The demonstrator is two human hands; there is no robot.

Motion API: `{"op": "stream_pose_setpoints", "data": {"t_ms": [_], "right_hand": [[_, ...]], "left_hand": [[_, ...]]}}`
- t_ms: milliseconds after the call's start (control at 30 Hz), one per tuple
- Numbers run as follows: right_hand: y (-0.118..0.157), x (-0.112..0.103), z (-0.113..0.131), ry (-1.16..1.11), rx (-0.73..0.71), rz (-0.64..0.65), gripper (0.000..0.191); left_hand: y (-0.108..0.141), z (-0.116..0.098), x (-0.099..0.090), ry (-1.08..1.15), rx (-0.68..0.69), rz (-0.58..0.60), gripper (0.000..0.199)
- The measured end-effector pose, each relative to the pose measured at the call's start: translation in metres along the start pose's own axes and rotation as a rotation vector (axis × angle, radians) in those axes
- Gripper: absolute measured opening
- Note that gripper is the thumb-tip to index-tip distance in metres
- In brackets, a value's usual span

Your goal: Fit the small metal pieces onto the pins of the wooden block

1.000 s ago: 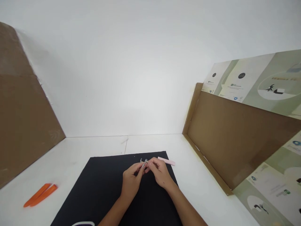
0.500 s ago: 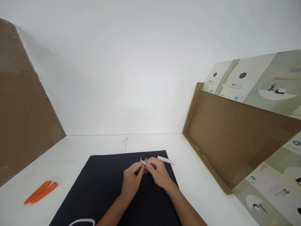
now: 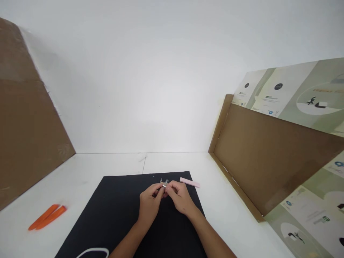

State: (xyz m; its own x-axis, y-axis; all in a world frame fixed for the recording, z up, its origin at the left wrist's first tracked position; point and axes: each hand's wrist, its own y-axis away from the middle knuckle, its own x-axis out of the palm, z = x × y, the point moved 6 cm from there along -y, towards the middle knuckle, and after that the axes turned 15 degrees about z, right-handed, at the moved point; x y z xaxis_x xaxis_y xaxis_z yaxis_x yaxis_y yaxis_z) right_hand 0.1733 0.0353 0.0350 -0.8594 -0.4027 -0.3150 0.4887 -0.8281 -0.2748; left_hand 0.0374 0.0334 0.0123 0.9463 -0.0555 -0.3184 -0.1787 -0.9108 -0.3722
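Note:
Above the black mat, my left hand and my right hand meet at their fingertips. Pinched between them is a small shiny metal piece, with narrow grey parts standing up at its far side. Its exact kind is too small to make out, and my fingers cover part of it. Both hands are closed on this piece. Just beyond my right hand, a pink strip lies across the mat's right edge.
Two orange, blade-shaped objects lie on the white table at the left. A white cord curves over the mat's near edge. Cardboard panels stand at the left and right, with a white wall behind.
My fingers have shifted slightly around the metal piece, so more of it shows. The left hand has moved a little to the left. The orange objects and pink strip stay put.

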Motion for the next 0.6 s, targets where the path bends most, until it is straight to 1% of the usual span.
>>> {"op": "stream_pose_setpoints", "data": {"t_ms": [100, 167, 267, 367, 600], "right_hand": [[0.001, 0.005, 0.004, 0.057, -0.026, 0.058, 0.028], [0.001, 0.007, 0.003, 0.021, -0.035, 0.065, 0.03], [0.001, 0.005, -0.002, -0.091, -0.035, 0.036, 0.03], [0.0, 0.003, -0.009, -0.198, -0.029, -0.007, 0.03], [-0.005, 0.004, -0.022, -0.35, 0.012, -0.045, 0.036]], "left_hand": [[-0.001, 0.003, -0.002, 0.034, -0.045, -0.013, 0.021], [-0.001, 0.003, -0.003, 0.034, -0.058, -0.022, 0.022], [-0.001, -0.002, -0.004, 0.026, -0.049, -0.043, 0.022], [-0.002, -0.007, -0.004, 0.033, -0.033, -0.033, 0.022], [-0.003, -0.004, 0.001, 0.038, 0.001, 0.018, 0.022]]}}
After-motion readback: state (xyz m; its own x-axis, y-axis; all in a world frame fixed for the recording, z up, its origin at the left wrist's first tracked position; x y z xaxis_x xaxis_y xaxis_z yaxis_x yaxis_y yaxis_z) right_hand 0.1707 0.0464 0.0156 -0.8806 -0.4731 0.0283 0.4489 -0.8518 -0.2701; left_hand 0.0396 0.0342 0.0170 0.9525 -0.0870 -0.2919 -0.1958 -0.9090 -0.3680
